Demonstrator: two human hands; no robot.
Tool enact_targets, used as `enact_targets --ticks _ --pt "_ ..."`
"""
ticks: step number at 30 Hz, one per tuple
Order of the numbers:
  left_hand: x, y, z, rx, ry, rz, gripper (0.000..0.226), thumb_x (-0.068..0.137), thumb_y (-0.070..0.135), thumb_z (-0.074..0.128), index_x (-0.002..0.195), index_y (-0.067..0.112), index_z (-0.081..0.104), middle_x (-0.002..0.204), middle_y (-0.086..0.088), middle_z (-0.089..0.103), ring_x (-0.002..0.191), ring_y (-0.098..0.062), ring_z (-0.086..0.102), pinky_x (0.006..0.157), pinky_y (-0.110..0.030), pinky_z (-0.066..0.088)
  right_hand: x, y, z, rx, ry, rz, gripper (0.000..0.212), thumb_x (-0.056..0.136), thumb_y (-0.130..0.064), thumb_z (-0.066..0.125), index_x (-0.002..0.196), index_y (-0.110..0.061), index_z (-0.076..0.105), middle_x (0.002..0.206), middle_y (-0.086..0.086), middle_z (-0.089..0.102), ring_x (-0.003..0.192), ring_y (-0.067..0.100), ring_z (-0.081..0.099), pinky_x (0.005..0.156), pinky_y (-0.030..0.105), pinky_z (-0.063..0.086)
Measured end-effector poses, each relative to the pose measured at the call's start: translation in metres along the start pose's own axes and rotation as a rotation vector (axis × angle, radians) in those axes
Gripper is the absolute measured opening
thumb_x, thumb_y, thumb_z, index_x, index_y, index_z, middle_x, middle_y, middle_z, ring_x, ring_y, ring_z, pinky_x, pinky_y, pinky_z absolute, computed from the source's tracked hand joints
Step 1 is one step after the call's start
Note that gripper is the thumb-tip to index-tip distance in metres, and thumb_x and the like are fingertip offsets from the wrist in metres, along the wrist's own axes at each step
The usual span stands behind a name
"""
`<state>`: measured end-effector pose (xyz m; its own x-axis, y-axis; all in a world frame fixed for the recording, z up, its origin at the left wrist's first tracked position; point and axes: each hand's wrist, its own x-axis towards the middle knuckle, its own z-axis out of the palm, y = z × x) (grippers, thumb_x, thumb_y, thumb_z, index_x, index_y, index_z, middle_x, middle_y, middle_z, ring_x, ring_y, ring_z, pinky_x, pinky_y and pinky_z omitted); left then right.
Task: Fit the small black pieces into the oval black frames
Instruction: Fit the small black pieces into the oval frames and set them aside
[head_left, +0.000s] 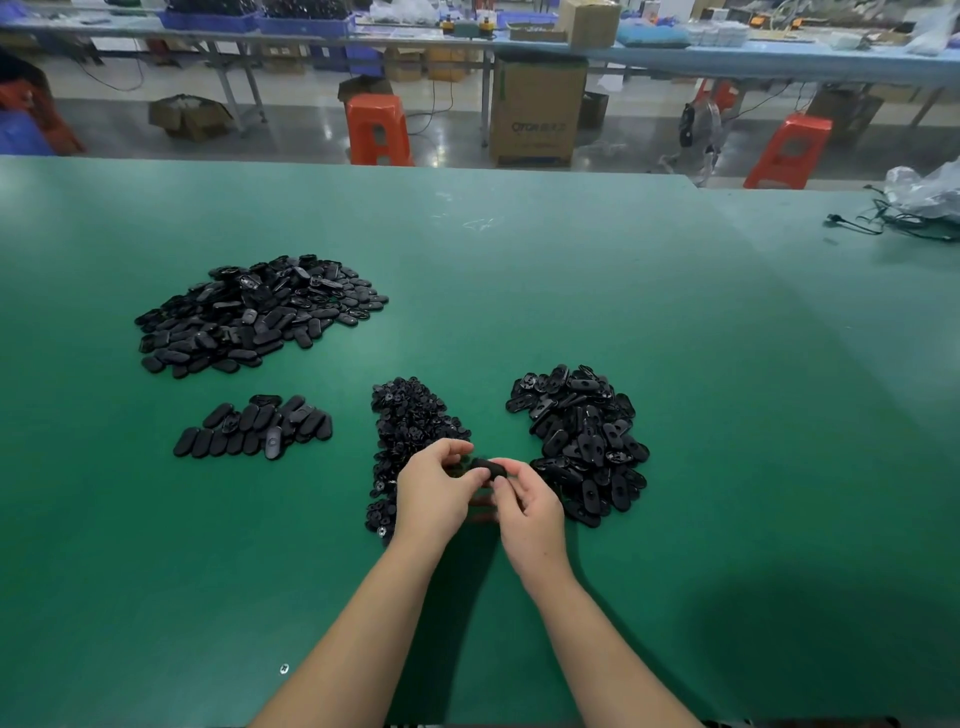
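One oval black frame (488, 469) is held between both hands just above the green table (519, 291). My left hand (434, 491) pinches its left end, and my right hand (527, 506) grips its right end with curled fingers. A heap of small black pieces (410, 421) lies behind and under my left hand. A heap of oval frames with holes (582, 436) sits right of my right hand. Whether a small piece sits in the held frame is hidden by my fingers.
A large pile of black ovals (254, 312) lies at the far left, with a smaller row of ovals (254, 428) nearer. One tiny loose part (283, 669) lies near the front edge. Cables and a plastic bag (919, 202) sit far right.
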<state>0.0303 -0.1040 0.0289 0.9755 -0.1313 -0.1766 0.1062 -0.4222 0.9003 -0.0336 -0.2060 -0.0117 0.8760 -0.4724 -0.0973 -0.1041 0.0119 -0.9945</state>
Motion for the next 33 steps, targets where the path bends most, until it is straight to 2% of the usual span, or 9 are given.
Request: enact_targets --ticks 1,4,8,12,25,33 --pt "0.0010 -0.0002 -0.0019 0.010 -0.023 -0.005 0.021 0.082 0.017 0.082 0.100 0.024 0.074 0.089 0.008 0.071 0.075 -0.014 0.069 0.068 -0.031 0.058 -0.0001 0.0000 0.0002 0.019 0.000 0.006 0.023 0.103 -0.005 0.051 0.107 -0.019 0.069 0.099 0.004 0.078 0.090 0.024 0.075 0.085 0.053 0.060" --pt "0.0041 -0.0017 -0.0059 0.048 -0.085 0.001 0.012 0.081 0.016 0.082 0.086 0.023 0.075 0.077 0.001 0.074 0.053 -0.010 0.061 0.052 -0.027 0.049 -0.0004 -0.0008 0.0000 0.035 0.019 0.002 0.025 0.102 -0.005 0.053 0.104 -0.021 0.072 0.097 0.004 0.078 0.088 0.025 0.074 0.083 0.048 0.061" --pt "0.0044 -0.0025 -0.0089 -0.005 -0.113 0.002 0.010 0.083 0.011 0.081 0.083 0.019 0.076 0.074 -0.003 0.074 0.038 -0.003 0.053 0.041 -0.020 0.043 -0.0026 -0.0044 0.0000 0.049 -0.002 -0.022 0.020 0.101 -0.007 0.057 0.103 -0.021 0.072 0.088 0.001 0.077 0.072 0.016 0.068 0.066 0.034 0.060" --pt "0.0019 -0.0023 -0.0083 -0.022 -0.104 -0.002 0.007 0.085 0.011 0.078 0.084 0.018 0.077 0.070 0.002 0.074 0.037 -0.009 0.054 0.041 -0.020 0.043 -0.0026 -0.0070 0.0005 0.028 0.004 -0.031 0.018 0.102 -0.006 0.056 0.103 -0.017 0.070 0.071 0.000 0.069 0.058 0.013 0.059 0.056 0.029 0.054" --pt "0.0007 -0.0006 -0.0071 0.094 -0.106 0.001 0.010 0.085 0.018 0.077 0.079 0.022 0.071 0.071 0.005 0.072 0.040 -0.014 0.062 0.040 -0.019 0.043 -0.0030 -0.0077 -0.0020 -0.003 -0.001 -0.013 0.018 0.102 -0.007 0.056 0.102 -0.017 0.071 0.070 -0.002 0.069 0.054 0.014 0.055 0.053 0.025 0.050" --pt "-0.0041 0.0019 -0.0046 0.070 -0.109 -0.027 0.011 0.085 0.021 0.078 0.079 0.018 0.070 0.070 0.005 0.071 0.044 -0.018 0.066 0.042 -0.022 0.046 -0.0018 -0.0058 -0.0039 0.028 0.019 -0.026 0.015 0.101 -0.012 0.061 0.097 -0.022 0.072 0.069 -0.002 0.070 0.054 0.012 0.057 0.052 0.025 0.049"
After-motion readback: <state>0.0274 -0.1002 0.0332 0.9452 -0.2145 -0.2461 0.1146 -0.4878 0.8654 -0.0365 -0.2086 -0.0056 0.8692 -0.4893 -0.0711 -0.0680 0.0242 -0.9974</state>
